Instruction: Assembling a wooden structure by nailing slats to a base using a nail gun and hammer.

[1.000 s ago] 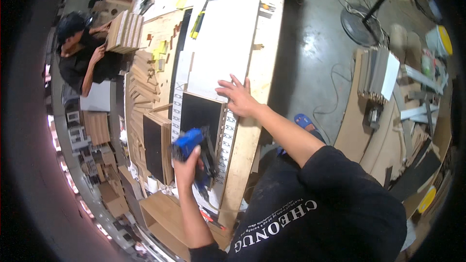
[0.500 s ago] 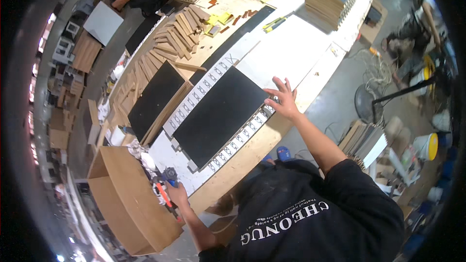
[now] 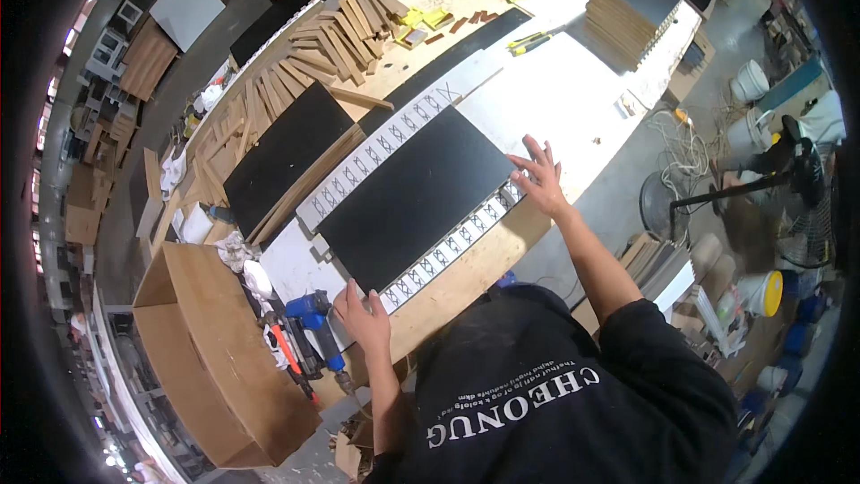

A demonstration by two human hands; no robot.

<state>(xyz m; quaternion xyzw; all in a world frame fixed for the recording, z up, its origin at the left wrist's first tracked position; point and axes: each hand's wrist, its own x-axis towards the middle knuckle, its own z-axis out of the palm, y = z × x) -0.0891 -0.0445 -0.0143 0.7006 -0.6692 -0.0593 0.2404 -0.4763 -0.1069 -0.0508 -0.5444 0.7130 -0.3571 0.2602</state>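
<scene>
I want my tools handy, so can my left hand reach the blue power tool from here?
Likely yes: the blue power tool lies just left of your left hand, with nothing visible between them, and that hand looks empty.

Pale wooden surface point(image 3: 515, 240) topped by a white board point(image 3: 554, 81) bearing a black panel point(image 3: 417, 202). Wooden strips point(image 3: 343, 45) crowd the left side, beside a black-topped stack point(image 3: 291, 152); another panel stack point(image 3: 618, 29) stands far right.
</scene>
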